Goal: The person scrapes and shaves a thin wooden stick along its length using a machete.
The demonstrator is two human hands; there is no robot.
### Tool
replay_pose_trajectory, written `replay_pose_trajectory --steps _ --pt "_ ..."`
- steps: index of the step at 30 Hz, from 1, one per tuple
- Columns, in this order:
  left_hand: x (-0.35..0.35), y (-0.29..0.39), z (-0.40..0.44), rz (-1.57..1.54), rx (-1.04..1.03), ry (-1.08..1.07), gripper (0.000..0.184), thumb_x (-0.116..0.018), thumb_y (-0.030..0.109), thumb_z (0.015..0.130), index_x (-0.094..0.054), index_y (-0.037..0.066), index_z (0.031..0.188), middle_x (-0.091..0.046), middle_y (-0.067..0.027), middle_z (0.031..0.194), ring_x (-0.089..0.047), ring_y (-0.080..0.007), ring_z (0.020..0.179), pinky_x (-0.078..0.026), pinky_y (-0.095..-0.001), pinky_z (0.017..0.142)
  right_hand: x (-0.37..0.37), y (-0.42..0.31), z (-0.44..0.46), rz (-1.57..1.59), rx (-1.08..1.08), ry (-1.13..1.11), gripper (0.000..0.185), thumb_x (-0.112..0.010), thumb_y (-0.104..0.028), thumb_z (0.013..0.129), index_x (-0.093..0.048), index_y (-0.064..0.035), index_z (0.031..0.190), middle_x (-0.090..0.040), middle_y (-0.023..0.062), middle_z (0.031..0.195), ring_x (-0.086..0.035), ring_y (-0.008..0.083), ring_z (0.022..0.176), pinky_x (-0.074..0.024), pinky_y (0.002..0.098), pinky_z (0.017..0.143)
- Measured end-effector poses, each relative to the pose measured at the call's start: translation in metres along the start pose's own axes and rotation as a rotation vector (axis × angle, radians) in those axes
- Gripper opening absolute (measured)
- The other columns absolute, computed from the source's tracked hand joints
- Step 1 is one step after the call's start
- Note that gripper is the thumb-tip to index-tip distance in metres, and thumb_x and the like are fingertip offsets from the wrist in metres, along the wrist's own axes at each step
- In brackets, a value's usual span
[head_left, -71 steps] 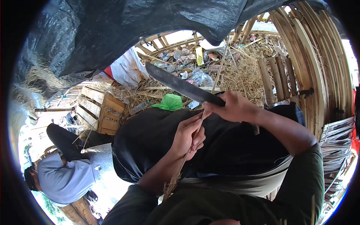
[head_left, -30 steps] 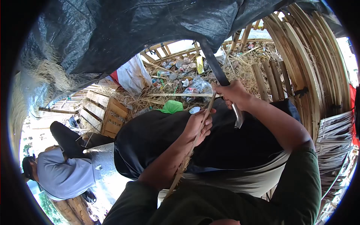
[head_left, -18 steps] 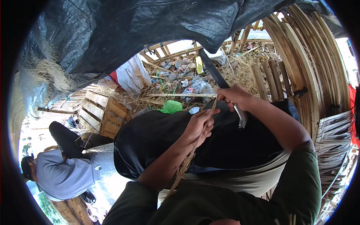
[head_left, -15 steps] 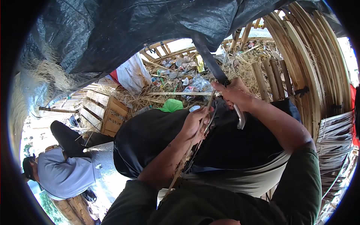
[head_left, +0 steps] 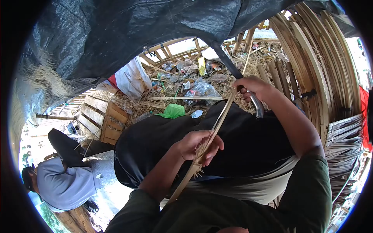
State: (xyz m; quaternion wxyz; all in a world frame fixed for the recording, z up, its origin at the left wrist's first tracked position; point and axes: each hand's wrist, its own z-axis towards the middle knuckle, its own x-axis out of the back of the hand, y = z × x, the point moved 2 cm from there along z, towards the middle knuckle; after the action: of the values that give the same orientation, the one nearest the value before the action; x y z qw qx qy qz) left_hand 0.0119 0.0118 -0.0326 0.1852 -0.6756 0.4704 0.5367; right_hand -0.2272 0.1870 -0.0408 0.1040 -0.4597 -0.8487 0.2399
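A long, pale bamboo strip point(head_left: 222, 121) runs diagonally from my torso up past both hands, with frayed fibres at its lower part. My left hand point(head_left: 199, 145) is curled round the strip near those fibres, over my lap. My right hand point(head_left: 254, 88) grips the machete point(head_left: 227, 62) by its metal handle, the lower end of which sticks out below the fist. Its dark blade points up and left, and the strip passes against the blade's base at my right thumb. Black trousers cover my legs beneath both hands.
Straw and plastic litter point(head_left: 200, 91) lie on the ground ahead, with a green bag point(head_left: 173, 111) by my knee. A wooden crate point(head_left: 101, 116) and a seated person point(head_left: 68, 174) are at left. Bamboo slats point(head_left: 316, 62) stand at right. A dark tarp point(head_left: 136, 31) hangs overhead.
My left hand has moved down along the bamboo strip, and my right hand has shifted up and right with the machete. The hands are farther apart, and frayed fibres show clearly.
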Motion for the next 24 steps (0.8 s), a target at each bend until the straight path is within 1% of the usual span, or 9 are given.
replay_pose_trajectory --steps 4,7,10,14,15,17,19,21,24 --pt "-0.001 -0.009 0.009 -0.155 -0.139 0.119 0.047 -0.037 0.047 0.105 -0.055 0.007 0.089 -0.048 -0.0001 0.054 -0.053 -0.0109 0.041 -0.047 -0.0241 0.036 0.008 -0.006 -0.003 -0.201 0.064 0.03 0.039 -0.077 -0.039 0.086 -0.058 -0.0043 0.082 -0.04 -0.0032 0.055 -0.038 0.0082 0.04 -0.0315 0.0277 0.038" --pt "-0.01 -0.012 0.011 -0.284 -0.149 0.228 0.041 -0.043 0.047 0.104 -0.049 0.013 0.082 -0.042 0.0044 0.051 -0.045 -0.0063 0.036 -0.042 -0.0218 0.032 0.017 -0.012 -0.008 -0.359 0.096 0.09 0.058 -0.082 -0.054 0.076 -0.057 -0.0024 0.078 -0.044 0.0002 0.058 -0.045 0.0106 0.042 -0.0384 0.0282 0.04" --pt "-0.012 -0.014 0.01 -0.337 -0.146 0.315 0.039 -0.045 0.047 0.104 -0.047 0.016 0.081 -0.04 0.0061 0.05 -0.041 -0.0059 0.035 -0.039 -0.0215 0.031 0.014 -0.018 -0.023 -0.382 0.041 0.099 0.065 -0.077 -0.065 0.076 -0.054 -0.0045 0.079 -0.042 -0.003 0.058 -0.04 0.0066 0.04 -0.0336 0.023 0.038" --pt "-0.003 -0.016 0.011 -0.317 -0.123 0.383 0.037 -0.044 0.045 0.104 -0.046 0.017 0.081 -0.039 0.0069 0.049 -0.039 -0.0069 0.033 -0.034 -0.0213 0.032 0.015 -0.016 -0.016 -0.405 -0.034 0.137 0.067 -0.067 -0.072 0.079 -0.054 -0.0057 0.079 -0.044 -0.0021 0.058 -0.041 0.0072 0.04 -0.0341 0.0223 0.037" --pt "-0.002 -0.016 0.011 -0.283 -0.121 0.33 0.036 -0.045 0.045 0.104 -0.046 0.017 0.082 -0.041 0.0064 0.056 -0.041 -0.0058 0.042 -0.032 -0.0196 0.034 0.014 -0.012 -0.009 -0.39 -0.039 0.131 0.068 -0.064 -0.073 0.08 -0.054 -0.0059 0.079 -0.045 -0.0018 0.058 -0.042 0.0074 0.04 -0.0344 0.0226 0.037" --pt "-0.001 -0.014 0.012 -0.289 -0.131 0.404 0.033 -0.046 0.042 0.103 -0.046 0.015 0.084 -0.043 0.0045 0.065 -0.042 -0.0052 0.052 -0.033 -0.018 0.035 0.014 -0.003 0.002 -0.402 -0.044 0.11 0.066 -0.054 -0.073 0.085 -0.055 -0.007 0.08 -0.048 -0.001 0.058 -0.042 0.0079 0.039 -0.0358 0.0231 0.036" --pt "0.008 -0.011 0.011 -0.293 -0.156 0.421 0.027 -0.048 0.037 0.102 -0.046 0.014 0.087 -0.042 0.0021 0.077 -0.04 -0.0052 0.064 -0.033 -0.0157 0.037 0.013 0.006 0.016 -0.405 -0.008 0.036 0.065 -0.053 -0.072 0.086 -0.055 -0.0073 0.08 -0.048 -0.001 0.058 -0.042 0.0077 0.039 -0.036 0.0231 0.036" --pt "0.015 -0.006 0.007 -0.297 -0.182 0.417 0.026 -0.047 0.035 0.101 -0.046 0.014 0.086 -0.041 0.0027 0.075 -0.04 -0.0053 0.063 -0.033 -0.0154 0.037 0.008 0.006 0.016 -0.437 0.046 -0.033 0.069 -0.051 -0.077 0.084 -0.056 -0.0081 0.08 -0.048 -0.0014 0.057 -0.042 0.0072 0.039 -0.0358 0.0225 0.036" --pt "0.018 0.004 0.005 -0.298 -0.205 0.435 0.023 -0.046 0.032 0.098 -0.046 0.014 0.083 -0.039 0.0039 0.069 -0.039 -0.0061 0.059 -0.033 -0.0157 0.036 -0.004 0.003 0.011 -0.423 0.073 -0.021 0.075 -0.048 -0.083 0.082 -0.056 -0.0082 0.082 -0.048 -0.0018 0.058 -0.041 0.0066 0.039 -0.0367 0.0225 0.037"
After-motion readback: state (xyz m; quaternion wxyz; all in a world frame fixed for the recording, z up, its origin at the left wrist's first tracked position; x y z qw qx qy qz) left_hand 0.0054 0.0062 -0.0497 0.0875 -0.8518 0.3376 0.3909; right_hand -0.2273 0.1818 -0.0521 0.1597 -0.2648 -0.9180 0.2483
